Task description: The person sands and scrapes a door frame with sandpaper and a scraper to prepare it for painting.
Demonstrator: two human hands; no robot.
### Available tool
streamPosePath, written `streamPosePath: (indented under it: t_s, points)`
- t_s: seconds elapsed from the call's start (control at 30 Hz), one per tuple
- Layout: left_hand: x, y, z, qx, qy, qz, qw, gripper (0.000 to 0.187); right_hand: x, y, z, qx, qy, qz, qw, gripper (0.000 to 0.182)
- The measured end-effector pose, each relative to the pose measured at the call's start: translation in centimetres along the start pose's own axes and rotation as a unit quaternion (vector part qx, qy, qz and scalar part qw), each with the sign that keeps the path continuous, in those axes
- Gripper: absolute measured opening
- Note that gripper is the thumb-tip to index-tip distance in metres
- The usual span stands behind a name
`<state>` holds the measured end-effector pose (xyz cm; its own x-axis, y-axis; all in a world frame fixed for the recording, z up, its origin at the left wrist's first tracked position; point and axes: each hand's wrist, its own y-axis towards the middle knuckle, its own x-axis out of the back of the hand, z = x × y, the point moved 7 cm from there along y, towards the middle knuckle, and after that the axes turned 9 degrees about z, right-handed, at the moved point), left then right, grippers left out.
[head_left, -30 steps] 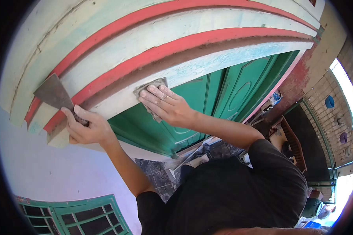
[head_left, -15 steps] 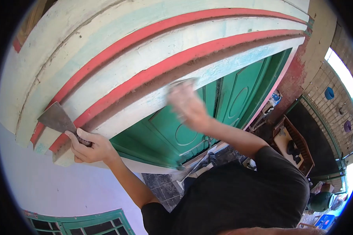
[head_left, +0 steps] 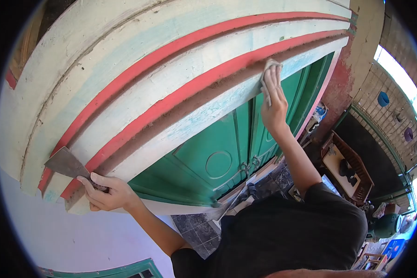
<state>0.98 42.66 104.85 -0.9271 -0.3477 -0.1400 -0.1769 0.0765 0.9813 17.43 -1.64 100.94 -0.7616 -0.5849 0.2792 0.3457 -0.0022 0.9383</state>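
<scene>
In front of you stand green panelled doors [head_left: 217, 162], above a dark tiled floor [head_left: 190, 227]. A pale lavender wall [head_left: 78, 236] fills your lower left, with a green window frame [head_left: 111, 268] at the bottom edge. To your right, peeling red paint marks a beige wall [head_left: 363, 44]; farther over, you see slatted wooden furniture [head_left: 334, 169], a wire grid [head_left: 373, 88] and bright daylight.

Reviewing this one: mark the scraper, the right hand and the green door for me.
Scraper [head_left: 66, 163]: head view, on its flat blade.
Right hand [head_left: 275, 103]: head view, on the back of the hand.
Green door [head_left: 235, 139]: head view, on the leaf nearer the picture's left.
</scene>
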Motion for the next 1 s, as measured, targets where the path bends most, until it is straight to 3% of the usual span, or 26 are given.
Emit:
streamPosePath:
  t_s: [0.07, 0.13, 0.2, 0.27, 0.37, 0.43, 0.53, 0.6, 0.7, 0.73, 0.8, 0.87, 1.0]
  points:
    - [0.1, 0.2, -0.3, 0.015, -0.011, 0.006, 1.000, 0.031, -1.1, -0.7, 0.5, -0.044, -0.002, -0.033, 0.998, 0.057]
    - [0.2, 0.1, -0.1, 0.012, -0.014, 0.002, 1.000, 0.031, -2.8, -1.6, 5.0, -0.054, 0.061, -0.070, 0.994, 0.059]
    - [-0.1, -0.1, 0.1, 0.008, -0.023, -0.003, 1.000, 0.030, -5.7, -3.9, 11.4, 0.091, 0.143, -0.006, 0.985, 0.060]
    - [-0.2, -0.4, 0.6, 0.009, -0.010, 0.013, 1.000, 0.031, -6.3, -5.2, 16.8, 0.156, 0.171, 0.123, 0.965, 0.054]
    - [0.1, 0.2, -0.1, -0.004, -0.015, 0.000, 1.000, 0.031, -6.0, -5.0, 13.7, 0.192, 0.153, 0.145, 0.958, 0.054]
    - [-0.1, -0.5, 0.9, 0.019, -0.006, 0.020, 1.000, 0.031, -3.7, -3.6, 8.4, 0.199, 0.099, 0.040, 0.974, 0.055]
    - [-0.1, -0.2, 0.6, 0.003, -0.007, 0.000, 1.000, 0.030, -1.3, -1.3, -1.1, 0.074, 0.041, -0.042, 0.996, 0.046]
    - [0.0, -0.1, 0.4, 0.001, -0.012, -0.001, 1.000, 0.031, 1.1, 0.8, -4.4, -0.051, 0.029, -0.052, 0.997, 0.058]
    - [0.2, 0.1, -0.1, 0.008, -0.019, 0.003, 1.000, 0.031, 0.9, 0.7, -4.7, -0.139, 0.045, -0.098, 0.984, 0.063]
    - [0.2, 0.0, 0.0, 0.007, -0.023, 0.005, 1.000, 0.031, 0.4, 0.2, -3.2, -0.145, 0.073, -0.099, 0.982, 0.057]
    - [0.1, 0.0, 0.1, -0.003, -0.015, -0.001, 1.000, 0.031, -1.7, -2.0, 1.3, -0.069, 0.074, -0.099, 0.990, 0.055]
    - [0.2, 0.3, -0.2, -0.007, -0.022, -0.006, 1.000, 0.031, -3.1, -3.8, 5.9, 0.038, 0.111, 0.008, 0.993, 0.051]
    - [0.3, 0.0, -0.1, -0.001, -0.015, 0.000, 1.000, 0.031, -2.7, -4.9, 1.6, 0.079, 0.054, 0.070, 0.993, 0.048]
